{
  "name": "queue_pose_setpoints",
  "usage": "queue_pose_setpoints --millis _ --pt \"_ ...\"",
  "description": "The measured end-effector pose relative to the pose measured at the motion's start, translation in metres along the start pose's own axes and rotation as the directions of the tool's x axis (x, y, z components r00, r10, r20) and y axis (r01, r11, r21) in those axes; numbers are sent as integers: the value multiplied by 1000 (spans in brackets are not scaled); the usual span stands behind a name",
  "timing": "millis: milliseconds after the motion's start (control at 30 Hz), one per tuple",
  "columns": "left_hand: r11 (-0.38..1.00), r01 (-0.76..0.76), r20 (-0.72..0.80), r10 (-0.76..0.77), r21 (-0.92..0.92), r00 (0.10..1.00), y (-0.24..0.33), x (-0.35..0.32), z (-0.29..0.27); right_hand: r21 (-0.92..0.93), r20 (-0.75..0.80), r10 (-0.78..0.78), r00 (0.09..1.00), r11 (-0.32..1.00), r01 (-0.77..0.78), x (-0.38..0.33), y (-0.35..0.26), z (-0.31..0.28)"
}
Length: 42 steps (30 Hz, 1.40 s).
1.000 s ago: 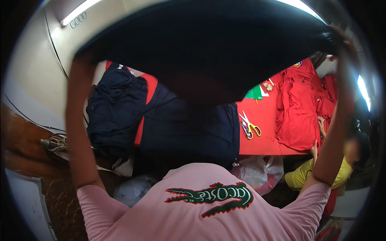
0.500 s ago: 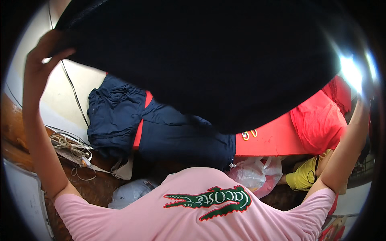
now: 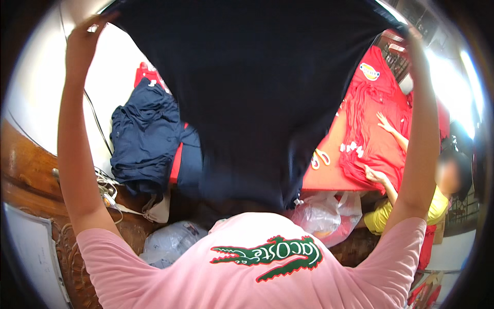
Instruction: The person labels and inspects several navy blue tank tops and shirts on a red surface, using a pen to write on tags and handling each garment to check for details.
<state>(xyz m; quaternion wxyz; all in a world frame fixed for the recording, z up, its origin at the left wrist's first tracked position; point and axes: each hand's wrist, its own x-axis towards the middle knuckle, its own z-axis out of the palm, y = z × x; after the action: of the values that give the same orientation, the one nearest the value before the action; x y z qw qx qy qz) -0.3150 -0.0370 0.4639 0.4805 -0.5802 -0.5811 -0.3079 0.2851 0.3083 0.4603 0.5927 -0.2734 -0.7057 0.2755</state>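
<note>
Step looks like holding out: left fingers (image 3: 101,19) and right fingers (image 3: 412,35) grip navy cloth (image 3: 252,92) by opposite edges; it hangs between and below them, red table (image 3: 325,180) lower. Next move likely needs even tension.

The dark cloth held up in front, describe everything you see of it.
The dark cloth looks like soft, near-black fabric with faint folds lower down. It hangs spread wide, left hand and right hand gripping its upper sides, and narrows downward in front of the red tabletop. Its top runs out of view; its lower edge is unclear.
</note>
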Motion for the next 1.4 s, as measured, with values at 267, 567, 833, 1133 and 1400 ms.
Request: queue_pose_setpoints --millis 267,567,833,1133,1400 --pt "916 138 -154 -84 378 984 82 -189 -77 -300 -102 -142 985 948 106 -172 47 -54" --pt "825 565 560 -469 2 683 272 -432 -15 -71 55 770 636 638 -766 -509 189 17" --pt "647 758 622 -627 82 468 312 -526 8 -431 58 701 711 660 -615 -571 213 13" --pt "317 947 422 -867 57 265 300 -552 -3 -412 352 834 425 545 -730 -596 226 -22" --pt "343 888 539 -831 307 135 309 -646 -116 -488 648 757 -91 320 -812 -682 234 -48"
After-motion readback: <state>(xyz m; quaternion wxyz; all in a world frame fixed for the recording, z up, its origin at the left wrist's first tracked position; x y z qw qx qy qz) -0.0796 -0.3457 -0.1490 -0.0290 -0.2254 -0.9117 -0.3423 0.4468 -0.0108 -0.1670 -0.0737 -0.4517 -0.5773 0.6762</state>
